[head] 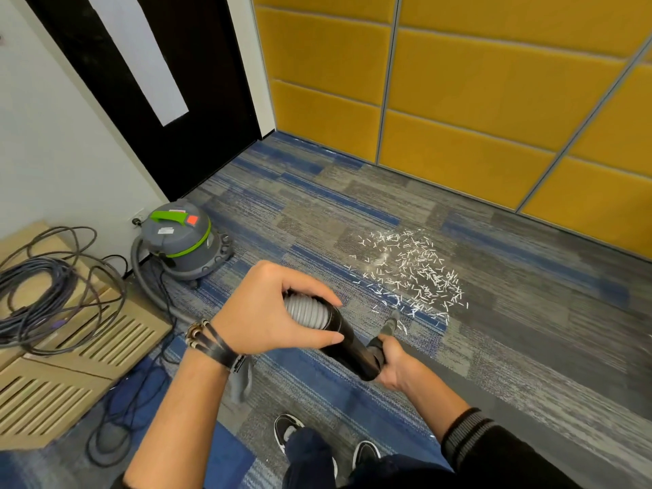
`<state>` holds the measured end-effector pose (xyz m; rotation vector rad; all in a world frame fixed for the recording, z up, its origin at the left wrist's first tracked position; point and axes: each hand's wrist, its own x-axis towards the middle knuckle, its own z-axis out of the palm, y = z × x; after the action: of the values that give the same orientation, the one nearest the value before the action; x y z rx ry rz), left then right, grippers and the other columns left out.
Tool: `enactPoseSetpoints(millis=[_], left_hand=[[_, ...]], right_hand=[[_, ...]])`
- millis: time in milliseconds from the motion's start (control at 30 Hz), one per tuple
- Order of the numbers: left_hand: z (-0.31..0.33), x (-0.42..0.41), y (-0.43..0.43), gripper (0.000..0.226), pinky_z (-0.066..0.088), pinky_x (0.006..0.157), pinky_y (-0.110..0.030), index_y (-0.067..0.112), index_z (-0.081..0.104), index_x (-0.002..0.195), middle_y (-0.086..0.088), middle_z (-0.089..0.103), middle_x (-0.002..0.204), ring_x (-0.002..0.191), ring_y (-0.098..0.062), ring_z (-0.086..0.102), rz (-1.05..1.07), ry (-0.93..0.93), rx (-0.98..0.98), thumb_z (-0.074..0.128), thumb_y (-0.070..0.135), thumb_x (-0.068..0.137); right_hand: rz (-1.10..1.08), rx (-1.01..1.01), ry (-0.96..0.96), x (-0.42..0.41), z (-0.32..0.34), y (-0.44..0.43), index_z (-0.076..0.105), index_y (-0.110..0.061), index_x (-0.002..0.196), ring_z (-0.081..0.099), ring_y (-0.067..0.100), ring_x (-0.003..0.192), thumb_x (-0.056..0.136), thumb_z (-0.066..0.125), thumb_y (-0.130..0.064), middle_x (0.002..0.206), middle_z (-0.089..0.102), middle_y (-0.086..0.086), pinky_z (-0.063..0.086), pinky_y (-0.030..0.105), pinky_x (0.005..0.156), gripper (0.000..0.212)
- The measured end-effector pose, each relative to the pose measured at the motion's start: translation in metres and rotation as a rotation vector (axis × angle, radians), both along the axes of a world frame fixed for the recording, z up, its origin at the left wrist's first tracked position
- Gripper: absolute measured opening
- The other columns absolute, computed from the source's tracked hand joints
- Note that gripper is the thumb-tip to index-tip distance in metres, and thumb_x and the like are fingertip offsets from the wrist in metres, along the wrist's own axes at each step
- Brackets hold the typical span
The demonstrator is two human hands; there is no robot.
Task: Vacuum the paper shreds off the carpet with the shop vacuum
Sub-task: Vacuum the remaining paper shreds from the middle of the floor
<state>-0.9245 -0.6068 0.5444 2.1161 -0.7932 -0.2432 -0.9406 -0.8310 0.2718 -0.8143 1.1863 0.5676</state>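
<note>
Hose (306, 312) is gripped by the left hand (275, 312) at its ribbed grey end, fingers curled over it, thumb below. Tube (347, 342) is clasped at its lower end by the right hand (397, 365). Nozzle (390, 324) is seen just beyond the right hand; its tip is probably on the carpet (529, 330), but blurred. Shreds (412, 277) are scattered just ahead of the right hand, the nearest beside the nozzle. Vacuum (180, 238) is parked beyond the left hand, well apart from the shreds. Cables (42, 277) are coiled far left.

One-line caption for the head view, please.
Left hand grips the hose, right hand the black tube, nozzle near paper shreds on the carpet.
</note>
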Motion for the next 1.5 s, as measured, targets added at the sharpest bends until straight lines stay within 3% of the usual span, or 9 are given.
enactPoseSetpoints(millis=[200, 533, 600, 700, 833, 933, 1100, 1233, 1500], left_hand=[[0.012, -0.009, 0.003, 0.034, 0.06, 0.078, -0.034, 0.029, 0.084, 0.094, 0.02, 0.078, 0.089, 0.084, -0.005, 0.076, -0.004, -0.027, -0.004, 0.101, 0.03, 0.065], [0.0, -0.014, -0.017, 0.032, 0.06, 0.076, -0.033, 0.023, 0.083, 0.093, 0.012, 0.079, 0.087, 0.082, -0.011, 0.076, -0.053, 0.067, -0.091, 0.099, 0.027, 0.066], [-0.002, -0.018, -0.024, 0.032, 0.057, 0.075, -0.026, 0.024, 0.083, 0.094, 0.014, 0.079, 0.087, 0.082, -0.01, 0.076, -0.066, 0.047, -0.098, 0.099, 0.026, 0.067], [0.006, -0.023, -0.03, 0.032, 0.056, 0.077, -0.022, 0.024, 0.083, 0.096, 0.015, 0.079, 0.089, 0.085, -0.009, 0.076, -0.057, -0.026, -0.142, 0.099, 0.025, 0.069], [0.01, -0.023, -0.039, 0.031, 0.052, 0.071, -0.016, 0.025, 0.083, 0.094, 0.019, 0.077, 0.084, 0.077, -0.005, 0.074, -0.066, -0.113, -0.132, 0.1, 0.027, 0.068], [-0.008, -0.021, -0.051, 0.03, 0.049, 0.071, -0.012, 0.025, 0.082, 0.092, 0.023, 0.074, 0.082, 0.075, -0.003, 0.072, -0.059, -0.1, -0.097, 0.099, 0.028, 0.068], [-0.027, -0.013, -0.055, 0.027, 0.049, 0.074, -0.011, 0.028, 0.082, 0.091, 0.024, 0.075, 0.084, 0.078, 0.002, 0.072, -0.044, -0.059, -0.046, 0.098, 0.033, 0.07], [-0.023, 0.001, -0.028, 0.024, 0.054, 0.072, -0.02, 0.032, 0.081, 0.087, 0.024, 0.074, 0.082, 0.075, 0.001, 0.072, 0.015, -0.104, 0.006, 0.096, 0.039, 0.07], [-0.013, 0.046, 0.019, 0.023, 0.057, 0.071, -0.032, 0.037, 0.08, 0.086, 0.022, 0.075, 0.079, 0.071, 0.001, 0.071, 0.105, -0.162, 0.045, 0.088, 0.051, 0.069]], right_hand=[[0.058, 0.077, -0.043, 0.005, -0.03, 0.013, 0.052, -0.005, 0.137, 0.059, 0.034, 0.122, 0.095, 0.048, -0.051, 0.134, 0.059, 0.017, 0.046, 0.053, 0.102, 0.062], [-0.093, 0.078, -0.004, -0.049, -0.011, -0.04, 0.042, -0.008, 0.142, 0.063, 0.033, 0.104, 0.098, 0.046, -0.048, 0.116, 0.062, 0.017, 0.048, 0.051, 0.101, 0.059], [-0.079, 0.066, -0.027, -0.052, -0.005, -0.049, 0.042, -0.008, 0.142, 0.061, 0.034, 0.095, 0.1, 0.044, -0.045, 0.108, 0.058, 0.016, 0.054, 0.051, 0.09, 0.056], [-0.096, 0.079, -0.08, -0.051, 0.006, -0.063, 0.046, -0.007, 0.12, 0.062, 0.035, 0.077, 0.102, 0.044, -0.039, 0.095, 0.058, 0.02, 0.057, 0.047, 0.055, 0.036], [-0.12, 0.043, -0.106, -0.048, 0.008, -0.081, 0.048, -0.014, 0.119, 0.06, 0.031, 0.08, 0.099, 0.05, -0.042, 0.104, 0.057, 0.015, 0.049, 0.05, 0.093, 0.035], [-0.106, -0.019, -0.098, -0.043, -0.001, -0.096, 0.046, -0.012, 0.113, 0.062, 0.031, 0.078, 0.1, 0.049, -0.04, 0.089, 0.062, 0.017, 0.044, 0.052, 0.104, 0.03], [-0.053, -0.008, -0.01, -0.031, -0.021, -0.086, 0.048, -0.011, 0.111, 0.064, 0.031, 0.079, 0.1, 0.045, -0.037, 0.095, 0.062, 0.017, 0.055, 0.049, 0.079, 0.028], [0.019, -0.022, -0.03, -0.005, -0.037, -0.053, 0.047, -0.012, 0.12, 0.061, 0.029, 0.098, 0.099, 0.043, -0.044, 0.11, 0.059, 0.014, 0.054, 0.052, 0.089, 0.038], [0.114, 0.036, -0.019, 0.067, -0.019, 0.015, 0.052, -0.005, 0.121, 0.07, 0.033, 0.076, 0.101, 0.039, -0.047, 0.099, 0.069, 0.019, 0.059, 0.041, 0.062, 0.049]])
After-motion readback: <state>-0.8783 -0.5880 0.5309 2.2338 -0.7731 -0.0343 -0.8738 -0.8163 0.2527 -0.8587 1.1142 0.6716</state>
